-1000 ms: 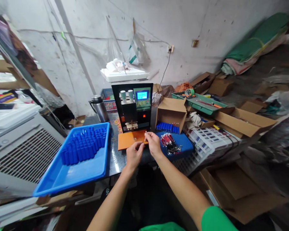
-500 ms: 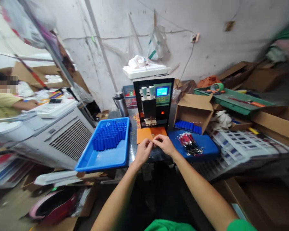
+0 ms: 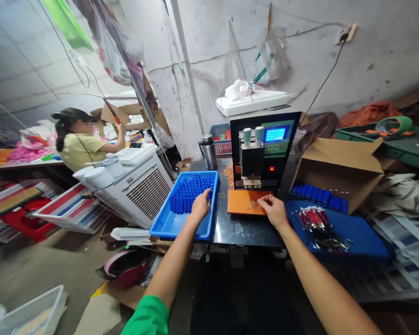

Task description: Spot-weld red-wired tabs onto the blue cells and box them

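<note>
Now the left hand (image 3: 199, 206) reaches into the blue tray (image 3: 167, 225), its fingers curled over the blue cylinders (image 3: 190, 193) standing there; whether it grips one cannot be told. To its right, the right hand (image 3: 273, 209) rests at the near edge of the orange pad (image 3: 242, 203), thumb and forefinger pinched on something too small to make out. Just beyond the right hand, behind the pad, stands the black machine (image 3: 263, 149) with a lit blue screen. Right of that hand lies a heap of red and black wires (image 3: 317, 225) on a blue mat (image 3: 356, 237), and past it an open cardboard box (image 3: 338, 160) holding more blue cylinders. Beyond the left hand stands a steel flask (image 3: 208, 151) on the dark desk (image 3: 240, 230). Far to the left, another person (image 3: 78, 146) sits at other work.
</note>
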{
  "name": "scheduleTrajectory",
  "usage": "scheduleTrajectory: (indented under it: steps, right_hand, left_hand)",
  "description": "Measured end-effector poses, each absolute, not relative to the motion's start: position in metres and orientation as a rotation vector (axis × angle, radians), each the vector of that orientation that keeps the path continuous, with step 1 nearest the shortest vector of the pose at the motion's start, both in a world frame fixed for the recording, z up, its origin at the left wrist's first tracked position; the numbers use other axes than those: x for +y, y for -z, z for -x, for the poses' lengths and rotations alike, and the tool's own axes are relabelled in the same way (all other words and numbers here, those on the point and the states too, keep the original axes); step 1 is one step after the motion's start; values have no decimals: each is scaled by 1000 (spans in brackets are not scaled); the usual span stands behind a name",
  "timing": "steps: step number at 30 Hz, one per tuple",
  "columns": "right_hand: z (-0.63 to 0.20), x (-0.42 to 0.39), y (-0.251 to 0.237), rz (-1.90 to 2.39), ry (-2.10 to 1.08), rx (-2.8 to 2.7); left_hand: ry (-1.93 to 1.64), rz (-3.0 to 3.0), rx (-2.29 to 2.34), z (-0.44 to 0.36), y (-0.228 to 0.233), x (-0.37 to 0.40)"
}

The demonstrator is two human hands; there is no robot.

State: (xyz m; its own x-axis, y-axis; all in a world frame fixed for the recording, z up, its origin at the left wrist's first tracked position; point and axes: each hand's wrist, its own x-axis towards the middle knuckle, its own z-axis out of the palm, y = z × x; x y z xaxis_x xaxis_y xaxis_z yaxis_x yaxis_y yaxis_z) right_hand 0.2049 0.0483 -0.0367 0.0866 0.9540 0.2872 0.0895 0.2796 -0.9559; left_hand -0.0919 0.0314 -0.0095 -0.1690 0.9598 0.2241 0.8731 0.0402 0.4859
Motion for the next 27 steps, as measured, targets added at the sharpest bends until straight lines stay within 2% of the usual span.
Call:
scheduleTrajectory:
  steps: [13, 19, 23, 27]
  right_hand:
    - [-207, 52, 33, 1073, -927, -1258]
    - [-209, 59, 26, 1002, -1067, -1155]
    - [-210, 63, 23, 974, -1083, -1130]
    - [-210, 65, 24, 965, -1082, -1141]
  left_hand:
    - [-989, -1833, 1990, 97, 8, 31]
    - [-1517, -1798, 1932, 59, -24, 29]
    - [-1417, -1768, 1567, 6, -21, 40]
    - [-1361, -1704, 1476, -29, 0, 57]
